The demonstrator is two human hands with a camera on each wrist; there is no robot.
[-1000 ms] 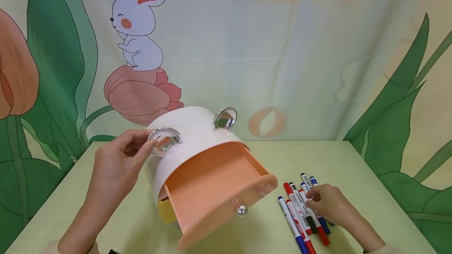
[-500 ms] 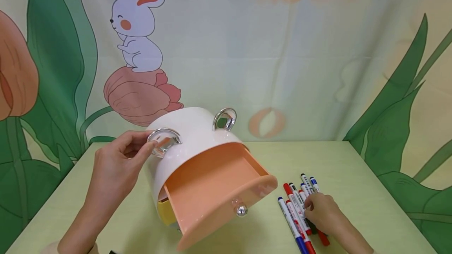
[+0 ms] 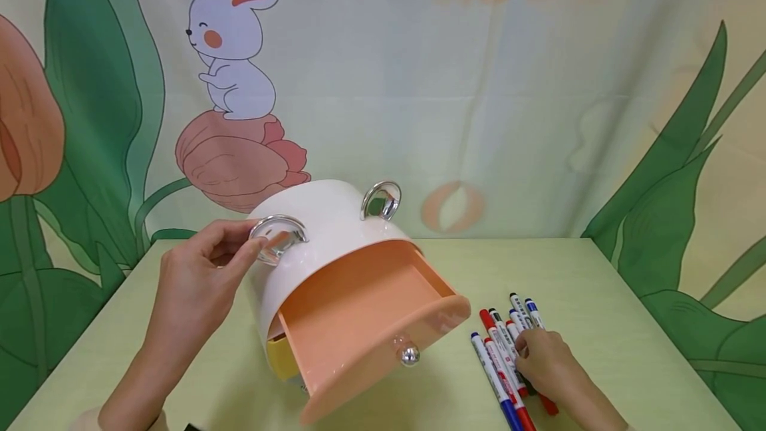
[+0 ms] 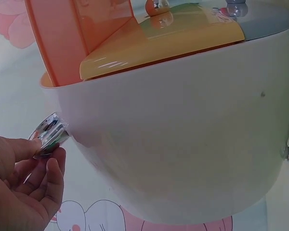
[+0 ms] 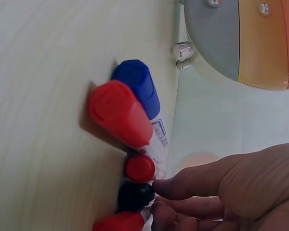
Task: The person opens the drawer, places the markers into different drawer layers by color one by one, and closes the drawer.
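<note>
A white rounded desktop drawer box (image 3: 323,218) stands left of centre, its top orange drawer (image 3: 365,298) pulled out. My left hand (image 3: 200,278) pinches the shiny chrome ear (image 3: 280,239) on its near left side between thumb and fingers. To the right, several whiteboard markers (image 3: 493,378) lie in a loose cluster. My right hand (image 3: 547,363) is down on this cluster. In the right wrist view, thumb and fingertips pinch a marker with a black cap (image 5: 137,195), beside a red-capped marker (image 5: 120,113) and a blue-capped one (image 5: 139,89). The hand hides part of the cluster.
Below the orange drawer is a yellow drawer (image 4: 173,57), then a grey one (image 4: 265,21), both pushed in. A second chrome ear (image 3: 381,201) stands on the box. Behind the pale green table (image 3: 479,271) hangs a printed curtain (image 3: 509,85).
My right hand has moved down and slightly left onto the markers, its fingers closing in among them. The left hand and the drawer box have stayed in place.
</note>
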